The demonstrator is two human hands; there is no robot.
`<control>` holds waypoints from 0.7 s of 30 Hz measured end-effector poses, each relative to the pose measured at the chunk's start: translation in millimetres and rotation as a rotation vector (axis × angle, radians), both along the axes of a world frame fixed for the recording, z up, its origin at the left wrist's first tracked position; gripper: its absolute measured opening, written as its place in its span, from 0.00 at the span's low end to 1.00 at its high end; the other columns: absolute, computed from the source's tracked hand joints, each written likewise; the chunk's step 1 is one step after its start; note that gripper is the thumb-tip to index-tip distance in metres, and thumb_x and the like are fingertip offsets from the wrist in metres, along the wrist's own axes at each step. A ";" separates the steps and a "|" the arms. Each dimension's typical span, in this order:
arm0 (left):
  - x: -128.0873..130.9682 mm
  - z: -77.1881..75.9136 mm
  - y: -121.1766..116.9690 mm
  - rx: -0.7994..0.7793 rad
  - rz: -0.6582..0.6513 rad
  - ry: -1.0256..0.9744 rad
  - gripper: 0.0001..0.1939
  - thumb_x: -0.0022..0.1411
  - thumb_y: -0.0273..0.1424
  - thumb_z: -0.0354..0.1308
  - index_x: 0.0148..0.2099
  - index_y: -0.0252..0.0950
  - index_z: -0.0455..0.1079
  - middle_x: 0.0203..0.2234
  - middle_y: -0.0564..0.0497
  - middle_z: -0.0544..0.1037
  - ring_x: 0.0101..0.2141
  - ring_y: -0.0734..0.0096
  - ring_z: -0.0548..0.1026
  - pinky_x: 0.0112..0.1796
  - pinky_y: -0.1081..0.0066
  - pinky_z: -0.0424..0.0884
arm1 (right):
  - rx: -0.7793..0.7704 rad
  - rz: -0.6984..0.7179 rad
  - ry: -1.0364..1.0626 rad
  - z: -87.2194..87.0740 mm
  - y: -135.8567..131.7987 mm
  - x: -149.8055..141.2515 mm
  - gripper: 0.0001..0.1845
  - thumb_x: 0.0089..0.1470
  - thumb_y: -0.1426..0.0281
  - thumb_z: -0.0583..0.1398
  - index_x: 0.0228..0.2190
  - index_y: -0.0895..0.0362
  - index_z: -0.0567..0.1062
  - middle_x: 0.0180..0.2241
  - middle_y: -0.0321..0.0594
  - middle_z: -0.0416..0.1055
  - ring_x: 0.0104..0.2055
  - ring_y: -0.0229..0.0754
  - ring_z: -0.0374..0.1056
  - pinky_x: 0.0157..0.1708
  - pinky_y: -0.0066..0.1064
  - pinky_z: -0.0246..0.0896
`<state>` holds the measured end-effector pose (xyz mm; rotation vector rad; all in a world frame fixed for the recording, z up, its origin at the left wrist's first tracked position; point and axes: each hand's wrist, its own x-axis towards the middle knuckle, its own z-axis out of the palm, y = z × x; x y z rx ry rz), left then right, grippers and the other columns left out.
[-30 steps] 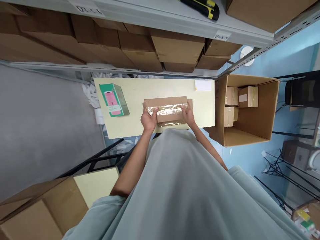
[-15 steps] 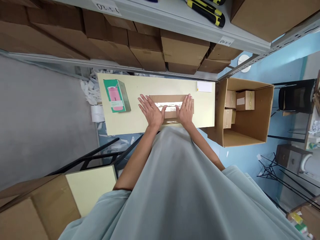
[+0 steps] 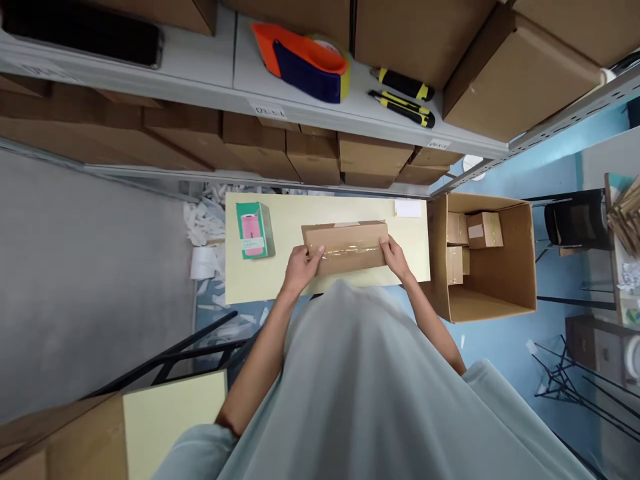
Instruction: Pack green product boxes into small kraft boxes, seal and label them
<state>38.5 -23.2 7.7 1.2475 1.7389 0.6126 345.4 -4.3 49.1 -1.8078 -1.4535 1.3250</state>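
Between my two hands is a long brown cardboard box (image 3: 350, 241), tipped so that a side with a strip of clear tape faces me. My left hand (image 3: 302, 265) grips its left end, thumb on the front face. At the right end, my right hand (image 3: 396, 257) holds the edge, its thumb near the upper corner. Fingers behind the box are hidden. To the left on the pale yellow table (image 3: 265, 283) stands a green box with a pink cup picture (image 3: 254, 231). A small white label pad (image 3: 407, 209) lies at the table's back right.
A large open carton (image 3: 495, 283) with several small boxes stands right of the table. On the shelf (image 3: 200, 90) above lie an orange-and-blue tape dispenser (image 3: 305, 63), yellow-black utility knives (image 3: 404, 107) and a dark flat device (image 3: 83, 33). Crumpled paper (image 3: 205, 223) sits left.
My hands were flat on top of the box; now they grip its two ends, and it is tilted with its taped side toward me. The view has shifted to show more shelf.
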 end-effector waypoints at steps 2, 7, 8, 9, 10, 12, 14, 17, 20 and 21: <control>-12.1 11.6 -11.9 0.047 0.027 -0.042 0.32 0.67 0.57 0.60 0.57 0.36 0.80 0.58 0.36 0.82 0.59 0.47 0.80 0.58 0.52 0.81 | 0.108 -0.009 0.064 13.5 -10.3 2.5 0.35 0.74 0.46 0.54 0.68 0.55 0.74 0.69 0.52 0.75 0.70 0.55 0.72 0.72 0.48 0.66; -25.2 5.9 -31.1 -0.063 0.044 -0.273 0.40 0.58 0.47 0.68 0.70 0.38 0.72 0.70 0.39 0.76 0.66 0.49 0.77 0.68 0.50 0.74 | 0.095 -0.039 0.105 2.4 -27.7 -3.0 0.38 0.70 0.45 0.60 0.69 0.55 0.74 0.72 0.54 0.71 0.72 0.54 0.70 0.71 0.47 0.69; -24.8 -0.1 -33.0 -0.099 0.047 -0.310 0.41 0.56 0.45 0.69 0.70 0.38 0.72 0.70 0.39 0.76 0.68 0.48 0.76 0.69 0.49 0.73 | 0.042 -0.047 0.119 -6.8 -29.5 -6.2 0.37 0.69 0.46 0.60 0.67 0.57 0.75 0.70 0.55 0.73 0.71 0.54 0.72 0.70 0.47 0.71; -24.0 -6.6 -34.7 -0.137 0.053 -0.332 0.42 0.54 0.43 0.70 0.69 0.37 0.72 0.69 0.38 0.77 0.68 0.46 0.76 0.70 0.49 0.72 | -0.018 -0.057 0.128 -16.8 -31.0 -9.7 0.35 0.69 0.47 0.61 0.65 0.58 0.77 0.68 0.57 0.75 0.69 0.54 0.74 0.68 0.48 0.73; -23.2 -13.0 -36.4 -0.180 0.061 -0.343 0.42 0.52 0.42 0.72 0.68 0.37 0.72 0.68 0.38 0.78 0.68 0.45 0.76 0.70 0.48 0.72 | -0.078 -0.070 0.131 -26.8 -32.4 -13.1 0.34 0.68 0.48 0.62 0.62 0.59 0.78 0.66 0.59 0.77 0.67 0.55 0.75 0.67 0.49 0.74; -22.8 -24.0 -39.8 -0.266 0.077 -0.359 0.40 0.51 0.40 0.74 0.66 0.37 0.74 0.65 0.36 0.81 0.67 0.43 0.78 0.69 0.47 0.73 | -0.181 -0.094 0.134 -44.0 -34.4 -17.7 0.31 0.66 0.51 0.65 0.59 0.61 0.79 0.63 0.60 0.79 0.65 0.56 0.77 0.65 0.50 0.75; -25.2 -31.7 -41.2 -0.320 0.101 -0.378 0.40 0.53 0.42 0.75 0.66 0.36 0.73 0.65 0.34 0.81 0.67 0.41 0.78 0.69 0.45 0.73 | -0.232 -0.125 0.133 -54.5 -33.9 -18.1 0.30 0.64 0.54 0.68 0.58 0.60 0.79 0.63 0.61 0.79 0.64 0.57 0.78 0.64 0.52 0.76; -33.2 -38.1 -32.7 -0.305 0.225 -0.333 0.43 0.60 0.48 0.73 0.71 0.35 0.69 0.73 0.30 0.72 0.73 0.41 0.70 0.72 0.46 0.69 | -0.212 -0.189 0.110 -58.6 -23.2 -13.0 0.32 0.63 0.56 0.69 0.62 0.60 0.76 0.68 0.64 0.74 0.66 0.57 0.78 0.66 0.52 0.74; -41.0 -40.9 -9.5 -0.256 0.338 -0.315 0.41 0.67 0.51 0.69 0.72 0.34 0.68 0.74 0.28 0.69 0.73 0.44 0.71 0.71 0.50 0.69 | -0.171 -0.226 0.110 -56.4 -0.9 -10.9 0.34 0.65 0.57 0.67 0.65 0.63 0.74 0.71 0.66 0.71 0.68 0.56 0.76 0.70 0.49 0.70; -42.6 -41.0 -0.4 -0.250 0.347 -0.328 0.39 0.68 0.52 0.67 0.71 0.33 0.70 0.72 0.27 0.73 0.70 0.45 0.75 0.69 0.50 0.71 | -0.171 -0.228 0.126 -55.4 7.1 -12.2 0.34 0.66 0.56 0.66 0.65 0.64 0.75 0.70 0.65 0.72 0.69 0.55 0.75 0.71 0.48 0.69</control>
